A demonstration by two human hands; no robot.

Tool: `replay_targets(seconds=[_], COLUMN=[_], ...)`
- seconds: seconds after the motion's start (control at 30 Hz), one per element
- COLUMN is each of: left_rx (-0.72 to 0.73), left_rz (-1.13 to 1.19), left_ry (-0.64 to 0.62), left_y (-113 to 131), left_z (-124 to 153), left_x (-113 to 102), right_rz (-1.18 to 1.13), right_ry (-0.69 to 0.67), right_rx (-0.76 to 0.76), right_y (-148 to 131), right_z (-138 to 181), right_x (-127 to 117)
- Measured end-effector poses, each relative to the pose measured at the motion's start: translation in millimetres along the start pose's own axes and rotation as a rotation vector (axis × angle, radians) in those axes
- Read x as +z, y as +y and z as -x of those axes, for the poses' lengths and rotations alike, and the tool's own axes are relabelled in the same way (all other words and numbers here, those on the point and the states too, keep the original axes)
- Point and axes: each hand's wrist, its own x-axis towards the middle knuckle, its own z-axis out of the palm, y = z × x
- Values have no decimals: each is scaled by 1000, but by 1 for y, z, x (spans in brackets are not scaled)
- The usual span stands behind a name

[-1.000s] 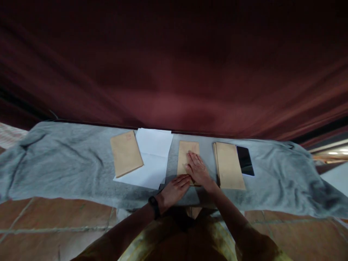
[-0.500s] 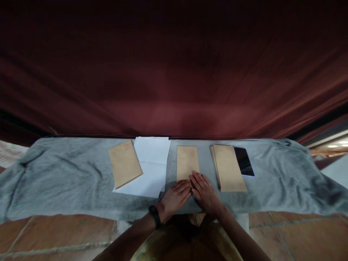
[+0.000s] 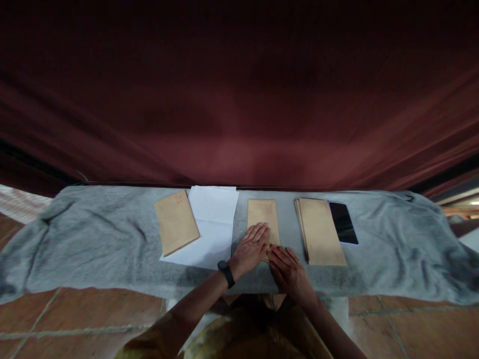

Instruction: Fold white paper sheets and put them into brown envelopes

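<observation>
A brown paper envelope (image 3: 262,210) with a faint red print near its top right lies upright in front of me on the grey cloth. My left hand (image 3: 253,248) rests flat on its middle, fingers stretched out and pointing up and to the right. Lower down, my right hand (image 3: 290,269) lies with extended fingers over the envelope's bottom right corner. The two hands nearly meet at the fingertips, hiding the lower part of the envelope. A dark watch sits on my left wrist.
Left of the envelope, white folded sheets (image 3: 215,234) lie partly under a slanted stack of brown envelopes (image 3: 176,222). On the right is another envelope stack (image 3: 322,234), beside a dark-screened phone (image 3: 343,223). The grey cloth (image 3: 112,239) has wrinkled ends; a dark red curtain (image 3: 239,124) hangs behind.
My left hand has moved up and right onto the middle of the envelope. My right hand has slid down towards its bottom edge. The whole view has shifted slightly.
</observation>
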Motion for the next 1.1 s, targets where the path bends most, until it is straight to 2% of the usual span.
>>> replay_targets(seconds=[0.2,0.47,0.67,0.83,1.1], left_rx=[-31,-105,-156,-137,-37], left_rz=[-54,-94,-87,-80,-79], left_ry=[-79,53,42,40,-2], left_y=[-20,-35,-38,-34,-17], left_z=[-33,-61,-74,-73,-48], left_x=[6,14,12,12,17], right_rz=[-28,-27,-27,-27,-29], right_ry=[12,16,25,22,12], right_rx=[22,18,23,27,21], right_y=[0,2,2,2,3], right_z=[0,3,2,1,2], right_x=[-1,3,3,3,4])
